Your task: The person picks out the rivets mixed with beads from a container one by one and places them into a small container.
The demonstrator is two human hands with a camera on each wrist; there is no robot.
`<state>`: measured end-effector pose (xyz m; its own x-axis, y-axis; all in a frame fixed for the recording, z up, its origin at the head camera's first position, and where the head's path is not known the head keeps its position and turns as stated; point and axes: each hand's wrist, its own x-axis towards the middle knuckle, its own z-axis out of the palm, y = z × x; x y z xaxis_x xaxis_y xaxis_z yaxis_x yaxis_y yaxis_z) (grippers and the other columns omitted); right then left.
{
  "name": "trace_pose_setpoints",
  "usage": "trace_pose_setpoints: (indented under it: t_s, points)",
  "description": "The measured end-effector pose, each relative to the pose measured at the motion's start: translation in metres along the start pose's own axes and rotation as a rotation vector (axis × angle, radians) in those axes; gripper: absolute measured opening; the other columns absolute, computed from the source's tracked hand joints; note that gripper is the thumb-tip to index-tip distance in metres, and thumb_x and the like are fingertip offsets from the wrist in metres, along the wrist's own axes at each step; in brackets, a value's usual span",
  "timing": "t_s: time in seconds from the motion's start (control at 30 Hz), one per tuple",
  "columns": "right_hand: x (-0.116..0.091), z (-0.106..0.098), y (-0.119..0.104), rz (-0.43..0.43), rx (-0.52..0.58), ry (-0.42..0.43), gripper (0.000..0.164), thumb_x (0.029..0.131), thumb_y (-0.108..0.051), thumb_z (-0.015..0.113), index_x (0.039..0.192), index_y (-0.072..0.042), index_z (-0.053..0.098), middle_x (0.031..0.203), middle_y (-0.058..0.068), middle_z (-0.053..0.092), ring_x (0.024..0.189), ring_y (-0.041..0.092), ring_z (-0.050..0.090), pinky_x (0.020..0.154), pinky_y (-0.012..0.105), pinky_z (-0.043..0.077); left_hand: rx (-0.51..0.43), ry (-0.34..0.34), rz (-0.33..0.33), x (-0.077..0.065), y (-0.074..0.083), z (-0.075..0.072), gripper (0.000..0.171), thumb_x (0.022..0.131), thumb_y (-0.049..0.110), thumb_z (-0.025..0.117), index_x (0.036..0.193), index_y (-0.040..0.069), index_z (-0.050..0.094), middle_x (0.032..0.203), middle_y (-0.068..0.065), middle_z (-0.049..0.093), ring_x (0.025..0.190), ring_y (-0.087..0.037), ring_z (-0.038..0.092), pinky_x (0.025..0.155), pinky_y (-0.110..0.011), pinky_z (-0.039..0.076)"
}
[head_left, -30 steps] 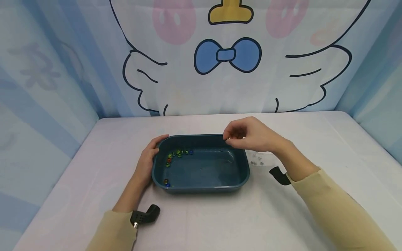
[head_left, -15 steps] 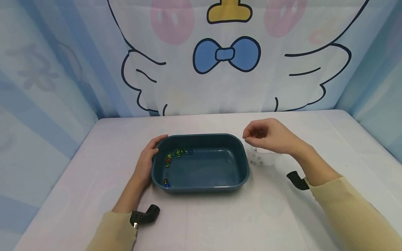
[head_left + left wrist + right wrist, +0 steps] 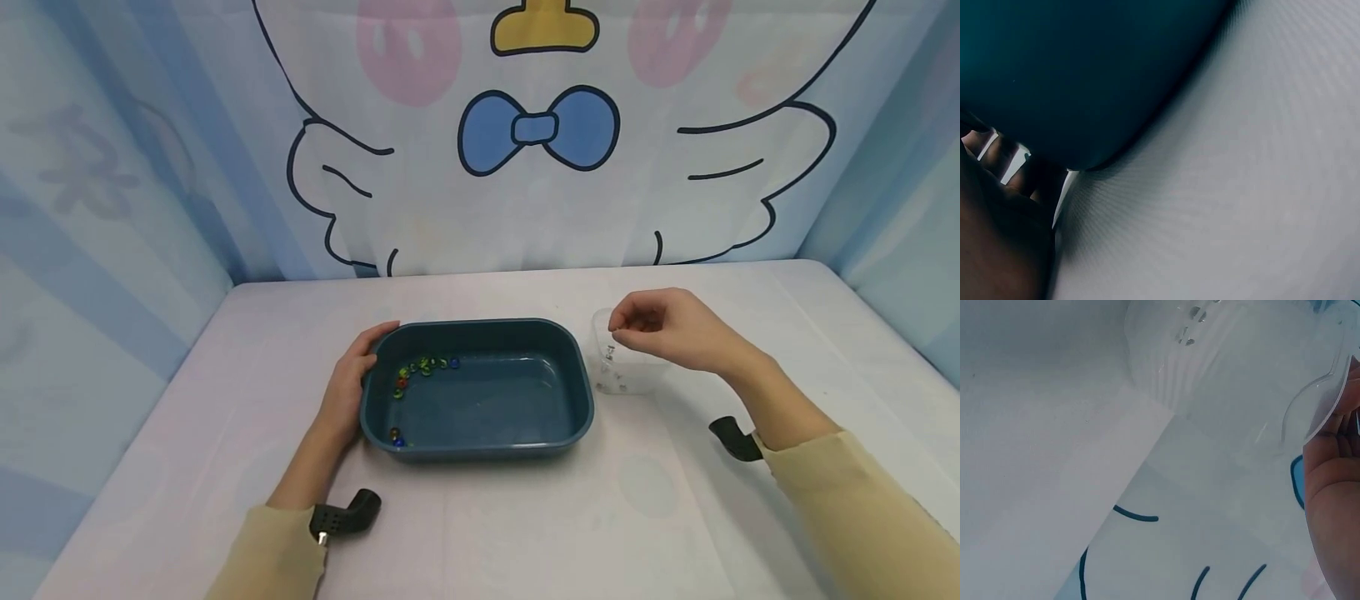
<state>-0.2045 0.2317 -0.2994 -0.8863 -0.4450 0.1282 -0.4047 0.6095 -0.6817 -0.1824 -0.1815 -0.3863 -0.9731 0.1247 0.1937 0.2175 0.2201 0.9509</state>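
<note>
My left hand (image 3: 347, 379) grips the left end of a dark teal rectangular tub (image 3: 480, 454). In the left wrist view, its fingers (image 3: 997, 156) lie beside the tub's outer wall (image 3: 1085, 75). Several coloured marbles (image 3: 426, 367) lie in the tub along its left and back sides. My right hand (image 3: 675, 329) is over a clear plastic box (image 3: 637, 379), thumb and index tips pinched on a small clear marble that the fingers mostly hide. Clear marbles (image 3: 1188, 337) show inside the box (image 3: 1241, 394) in the right wrist view.
The tub and box stand side by side on a white cloth-covered table (image 3: 510, 533). A printed fabric curtain (image 3: 540, 217) rises behind the table's back edge, and blue-white curtains (image 3: 90, 250) flank it. A dark wrist camera (image 3: 345, 512) sticks out from the left sleeve.
My right hand has moved right, from over the tub's back right corner to over the clear box, its fingers staying pinched. The left hand and the tub have stayed in place.
</note>
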Motion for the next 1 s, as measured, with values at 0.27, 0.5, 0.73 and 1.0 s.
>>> trace_pose_setpoints:
  t_s: [0.27,0.5,0.73,1.0]
  points:
    - [-0.0013,-0.0007,0.0029,0.032,-0.041,0.028,0.008,0.093,-0.006,0.070,0.100,-0.002,0.070,0.090,0.004,0.065,0.078,0.020,0.058,0.068,0.025,0.049,0.000,-0.001,0.005,-0.0003,-0.0006,-0.0002,0.056,0.098,0.004,0.024,0.150,0.005,0.043,0.154,-0.012,0.043,0.143,-0.027,0.035,0.119,-0.049,0.016]
    - [-0.0026,-0.0007,0.0034,0.038,-0.057,0.035,0.008,0.093,-0.007,0.071,0.101,-0.004,0.070,0.090,0.004,0.065,0.079,0.020,0.059,0.068,0.024,0.049,0.002,0.001,0.007,-0.0005,-0.0006,-0.0003,0.056,0.098,0.004,0.024,0.151,0.005,0.043,0.153,-0.012,0.043,0.142,-0.027,0.036,0.119,-0.049,0.016]
    - [-0.0042,-0.0021,0.0049,0.051,-0.056,0.041,0.009,0.093,-0.008,0.071,0.101,-0.005,0.069,0.091,0.005,0.065,0.080,0.021,0.059,0.068,0.024,0.050,0.011,0.001,0.007,0.0003,-0.0001,0.0001,0.057,0.097,0.003,0.024,0.151,0.005,0.043,0.154,-0.013,0.042,0.143,-0.027,0.034,0.119,-0.049,0.016]
    - [-0.0078,-0.0028,0.0031,0.042,-0.048,0.055,0.009,0.094,-0.010,0.071,0.102,-0.005,0.070,0.092,0.003,0.065,0.079,0.018,0.059,0.068,0.024,0.048,0.012,0.000,-0.009,-0.0014,0.0010,-0.0003,0.056,0.098,0.003,0.024,0.151,0.006,0.043,0.154,-0.011,0.042,0.144,-0.026,0.034,0.119,-0.049,0.016]
